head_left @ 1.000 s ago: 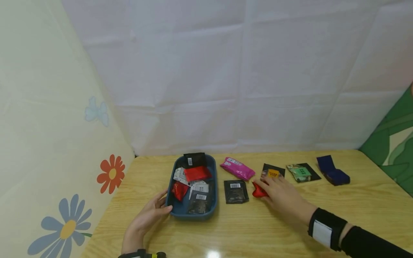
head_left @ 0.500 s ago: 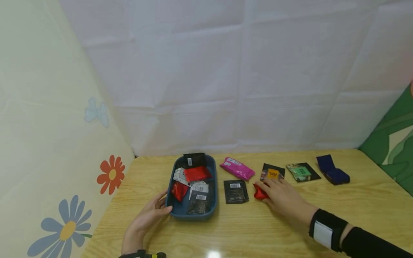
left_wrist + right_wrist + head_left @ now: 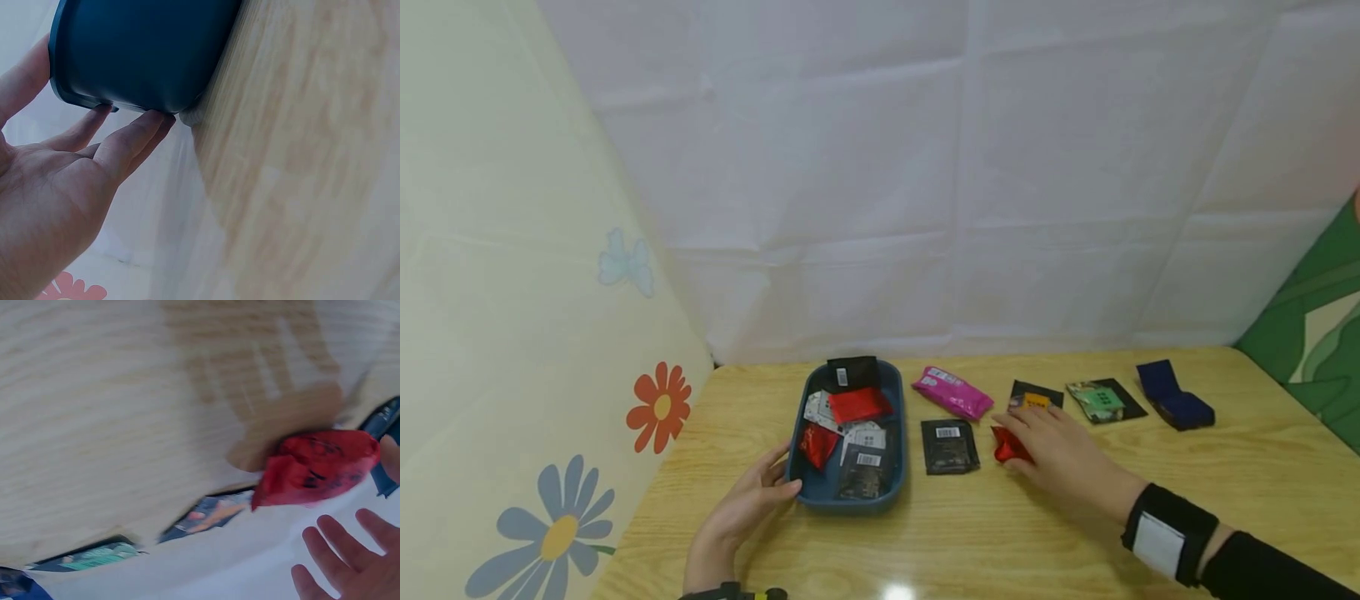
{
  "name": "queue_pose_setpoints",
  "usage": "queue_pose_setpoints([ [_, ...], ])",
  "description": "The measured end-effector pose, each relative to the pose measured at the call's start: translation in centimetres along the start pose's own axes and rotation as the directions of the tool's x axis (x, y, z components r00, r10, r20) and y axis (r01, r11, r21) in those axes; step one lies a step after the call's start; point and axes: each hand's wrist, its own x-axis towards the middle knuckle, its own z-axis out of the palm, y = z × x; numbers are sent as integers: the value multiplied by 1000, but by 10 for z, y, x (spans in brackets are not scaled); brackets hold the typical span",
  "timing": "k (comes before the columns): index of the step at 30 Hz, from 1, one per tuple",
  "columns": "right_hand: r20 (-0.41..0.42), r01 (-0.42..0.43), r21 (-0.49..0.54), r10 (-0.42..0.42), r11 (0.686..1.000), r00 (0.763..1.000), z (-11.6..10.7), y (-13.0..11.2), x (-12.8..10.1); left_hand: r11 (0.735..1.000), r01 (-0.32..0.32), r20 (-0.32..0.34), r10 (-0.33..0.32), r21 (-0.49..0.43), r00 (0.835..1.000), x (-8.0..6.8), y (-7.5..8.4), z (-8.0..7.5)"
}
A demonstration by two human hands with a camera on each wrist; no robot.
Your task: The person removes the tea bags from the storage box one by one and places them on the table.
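Note:
A blue-grey plastic basket point(image 3: 792, 450) holds several black, white and red packets. My left hand point(image 3: 748, 500) holds its near left corner, the thumb at the rim and the fingers along the outer wall point(image 3: 144, 56). My right hand point(image 3: 1063, 450) is over a crumpled red packet point(image 3: 1010, 446) lying on the table. In the right wrist view, its fingers are straight and spread, apart from the red packet point(image 3: 319, 467). The thumb lies close to the packet's end; whether they touch I cannot tell.
Between basket and right hand lie a pink packet point(image 3: 953, 392) and a black sachet point(image 3: 950, 447). Beyond the right hand is a black sachet with an orange label point(image 3: 1037, 399). A green-labelled sachet point(image 3: 1103, 401) and a folded dark blue packet point(image 3: 1176, 398) lie farther right.
The red packet has shifted slightly right along with my right hand, whose fingers now look straighter above it. My left hand and the basket have stayed in place.

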Motion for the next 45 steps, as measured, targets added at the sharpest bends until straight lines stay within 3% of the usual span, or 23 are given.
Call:
queue_pose_setpoints([
  [6,-17,50,31,-49,998,999,-9,-9,8,1000,-6,3,6,-1,1000,0,0,1],
  [15,-35,199,61,-197,978,980,-19,-23,22,999,-44,48,44,-16,998,-2,-1,0],
  [28,-46,280,164,-277,946,960,-33,-63,77,999,-32,31,33,-21,999,-2,0,0],
  [36,60,252,194,-268,948,962,-31,-87,109,999,-39,36,40,-23,999,-1,-2,-1],
  [45,37,245,267,-263,932,964,-25,-101,149,999,-40,46,42,-30,998,0,-2,-2],
])
